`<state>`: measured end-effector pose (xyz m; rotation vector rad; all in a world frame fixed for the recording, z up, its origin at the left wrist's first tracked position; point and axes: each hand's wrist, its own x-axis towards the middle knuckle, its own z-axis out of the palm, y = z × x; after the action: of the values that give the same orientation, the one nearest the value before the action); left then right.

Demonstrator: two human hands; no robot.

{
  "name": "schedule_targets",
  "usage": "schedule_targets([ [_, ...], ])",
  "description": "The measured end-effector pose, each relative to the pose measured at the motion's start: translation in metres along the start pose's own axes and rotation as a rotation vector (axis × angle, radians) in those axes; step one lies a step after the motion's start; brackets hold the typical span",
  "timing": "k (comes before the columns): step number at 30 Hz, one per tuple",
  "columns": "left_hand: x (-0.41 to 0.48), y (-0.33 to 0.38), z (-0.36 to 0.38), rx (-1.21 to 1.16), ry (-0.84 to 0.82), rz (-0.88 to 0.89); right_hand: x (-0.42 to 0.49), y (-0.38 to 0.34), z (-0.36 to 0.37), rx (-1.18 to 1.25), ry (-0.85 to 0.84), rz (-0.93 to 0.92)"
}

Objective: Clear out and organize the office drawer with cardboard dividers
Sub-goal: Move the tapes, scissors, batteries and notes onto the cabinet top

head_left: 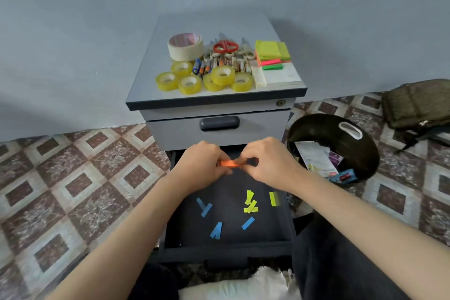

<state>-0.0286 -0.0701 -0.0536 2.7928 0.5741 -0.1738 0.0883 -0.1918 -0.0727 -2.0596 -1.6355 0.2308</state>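
We find the left hand [201,165] and right hand [271,165] pinching orange strips [230,163] above the back edge of the drawer [226,246]. Blue strips [205,208], then yellow strips [250,203], lie loose on its floor. A slack pinch could drop the orange ones among them.

glossy tape rolls [189,84], perhaps paper orange strips [230,163]

Drawer [185,226] interior: dark grey. Blue strips [206,210] at lower centre; yellow-green strips [250,207] to their right; orange strip [229,163] mid-frame. Tape rolls [189,84], upper centre: translucent yellow; masking tape [186,52] cream. Scissors [225,47]: red handles. Floor [85,178]: brown-and-cream diamond tiles. Wall [73,31]: blue-grey.
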Motion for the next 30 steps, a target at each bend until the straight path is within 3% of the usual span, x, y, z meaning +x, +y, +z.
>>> schedule_targets([
  [9,0.007,0.024,-0.031,-0.057,0.103,0.008,-0.004,0.004,-0.046,0.010,0.116,-0.027],
  [20,0.038,0.003,-0.028,0.005,0.228,-0.112,0.044,0.070,-0.113,-0.046,0.293,0.247],
  [25,0.053,-0.007,-0.015,0.101,0.219,-0.158,0.084,0.098,-0.123,-0.140,0.285,0.282],
  [30,0.057,-0.011,-0.009,0.121,0.332,-0.125,0.106,0.105,-0.121,-0.186,0.255,0.284],
])
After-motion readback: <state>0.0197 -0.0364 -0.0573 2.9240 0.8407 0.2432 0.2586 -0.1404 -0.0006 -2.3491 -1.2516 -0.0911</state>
